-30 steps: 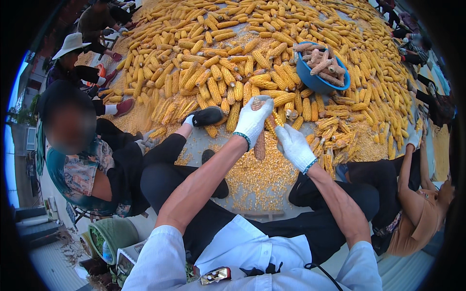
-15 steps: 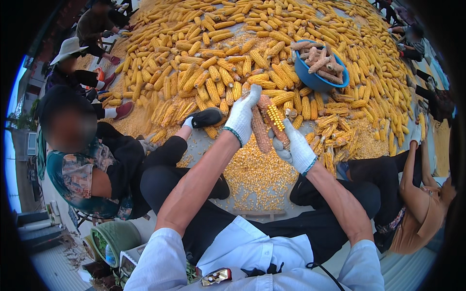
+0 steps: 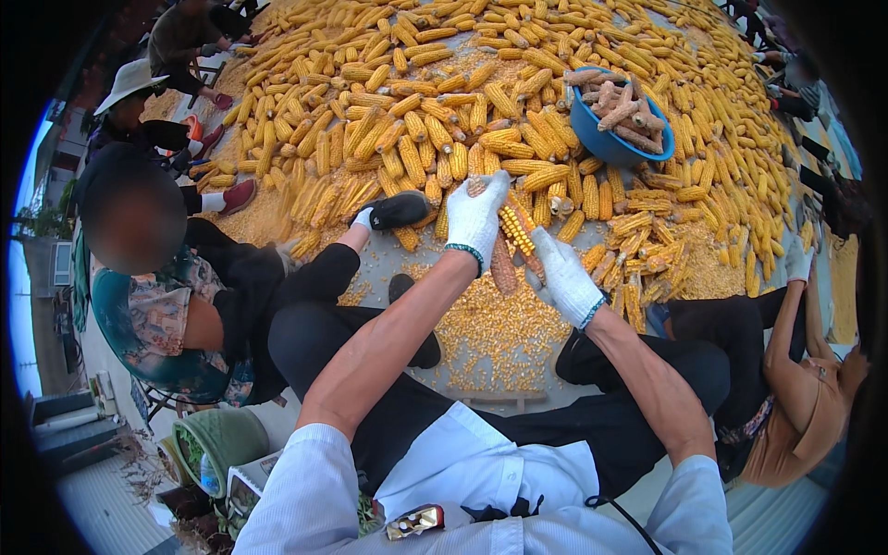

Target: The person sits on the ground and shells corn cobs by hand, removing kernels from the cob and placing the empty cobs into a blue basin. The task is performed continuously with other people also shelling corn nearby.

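Ears of corn (image 3: 370, 120) spread wide over grey ground (image 3: 377, 264)

The left hand (image 3: 476, 217), in a white knitted glove, is closed around a bare reddish cob (image 3: 502, 268), whose lower end sticks out toward the right hand (image 3: 566, 277). That gloved hand grips a partly shelled ear (image 3: 516, 229), its yellow rows lying between the two hands, beside the bare cob.

Below both hands, loose kernels (image 3: 490, 319) lie thick over the ground, thinning toward the person's lap. Past the fingertips the ears run far out in overlapping heaps, with grey patches showing through. Beyond the right hand, a blue basin (image 3: 606, 139) full of stripped cobs (image 3: 622, 109) sits among the ears.

Well left of the left hand sits a person in a patterned top (image 3: 176, 314); farther beyond is a person in a pale hat (image 3: 129, 83). Well right of the right hand, a person in an orange-brown top (image 3: 791, 425) leans. Behind the left hand, toward the near corner, stand a green tub (image 3: 227, 439) and corrugated sheeting (image 3: 120, 513).
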{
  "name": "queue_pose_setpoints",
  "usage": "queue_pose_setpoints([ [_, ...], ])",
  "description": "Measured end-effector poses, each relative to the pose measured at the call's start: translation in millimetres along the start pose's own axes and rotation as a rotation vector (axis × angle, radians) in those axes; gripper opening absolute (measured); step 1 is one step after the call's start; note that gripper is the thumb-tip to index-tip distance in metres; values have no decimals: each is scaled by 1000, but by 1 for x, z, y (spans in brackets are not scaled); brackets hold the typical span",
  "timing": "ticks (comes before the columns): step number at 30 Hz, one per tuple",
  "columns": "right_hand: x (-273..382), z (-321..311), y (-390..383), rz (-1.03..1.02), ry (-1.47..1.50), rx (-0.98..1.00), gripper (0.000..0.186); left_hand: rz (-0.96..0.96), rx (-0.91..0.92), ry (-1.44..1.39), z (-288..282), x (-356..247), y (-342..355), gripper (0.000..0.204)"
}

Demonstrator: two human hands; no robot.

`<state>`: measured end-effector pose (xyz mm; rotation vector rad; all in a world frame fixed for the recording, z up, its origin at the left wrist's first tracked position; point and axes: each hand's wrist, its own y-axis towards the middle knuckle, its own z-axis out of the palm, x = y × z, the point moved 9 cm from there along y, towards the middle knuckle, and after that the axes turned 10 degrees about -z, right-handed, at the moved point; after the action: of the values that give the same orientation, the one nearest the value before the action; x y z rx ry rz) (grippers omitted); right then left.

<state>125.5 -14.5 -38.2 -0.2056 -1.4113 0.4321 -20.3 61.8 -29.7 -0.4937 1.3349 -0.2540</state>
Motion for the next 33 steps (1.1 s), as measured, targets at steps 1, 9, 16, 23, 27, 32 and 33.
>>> queue_pose_setpoints([
  [1, -2, 0, 0, 9, 27, -20, 54, -45, 16, -23, 3, 0, -1, 34],
  [9, 12, -11, 4, -111, -202, -8, 42, -203, 214, -241, 24, -9, -8, 37],
  [16, 0, -8, -1, -116, -220, -42, 42, -44, -1, -65, 9, 7, -7, 35],
  [23, 4, 1, -6, 49, -47, -8, 46, -84, 113, -130, 11, 4, 0, 42],
  [27, 2, -11, 5, -16, -132, -2, 49, -224, 164, -180, 27, -5, -15, 48],
  [32, 5, -9, 6, -328, -618, -54, 53, -141, 84, -145, 21, 15, -7, 50],
  [33, 3, -6, 5, -264, -608, -39, 54, -144, 83, -136, 17, 19, -4, 49],
])
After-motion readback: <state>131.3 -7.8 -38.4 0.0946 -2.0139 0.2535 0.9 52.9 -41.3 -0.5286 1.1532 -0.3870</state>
